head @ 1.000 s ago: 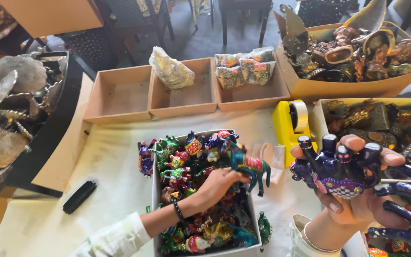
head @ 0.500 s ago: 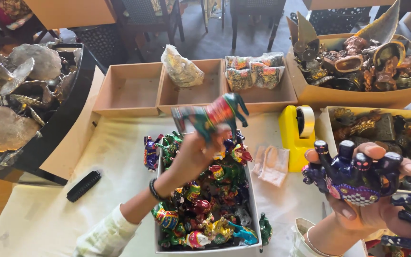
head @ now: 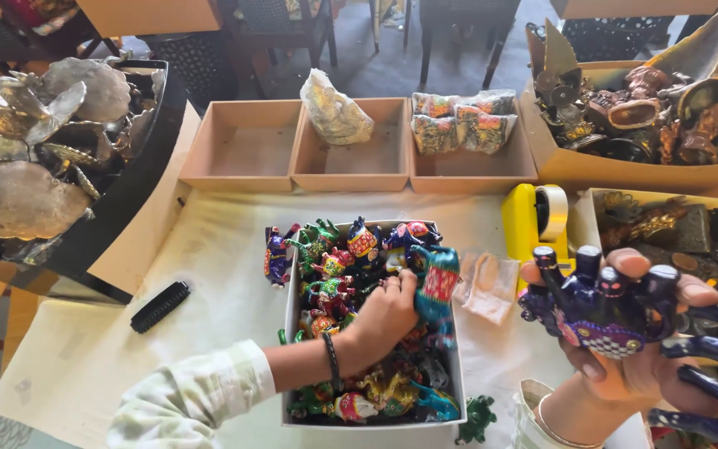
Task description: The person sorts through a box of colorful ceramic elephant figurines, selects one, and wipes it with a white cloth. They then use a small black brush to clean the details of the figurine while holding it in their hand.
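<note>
Change from half a second ago: the left hand (head: 388,312), then raised above the table with a teal painted animal figurine with a red saddle (head: 436,283) held up in it, is now down at the white rectangular box (head: 376,422). The fingers are closed around the figurine's lower part; the figurine stands upright at the box's right side, among the others. The right hand (head: 625,366) is in much the same place as before, at the right of the view, palm up, fingers curled around a dark blue painted animal figurine with a checkered purple-and-white panel (head: 604,303), its legs pointing upward.

Containers:
- White box, centre of the cloth-covered table (head: 209,274): filled with small, brightly painted animal figurines in red, green, blue and yellow. Several more stand just outside its top left corner.
- Row of three shallow brown cardboard trays (head: 247,179) behind it: the left holds nothing visible, the middle a plastic-wrapped bundle (head: 336,110), the right several patterned packets (head: 463,120).
- Large cardboard box (head: 625,170), top right: dark bronze-coloured metal figurines.
- Black tray (head: 126,208), left: silvery shell-shaped metal pieces.

A yellow tape dispenser (head: 533,220) stands between the white box and the right-hand boxes. A black comb-like object (head: 159,306) lies on the cloth, left of the white box.
</note>
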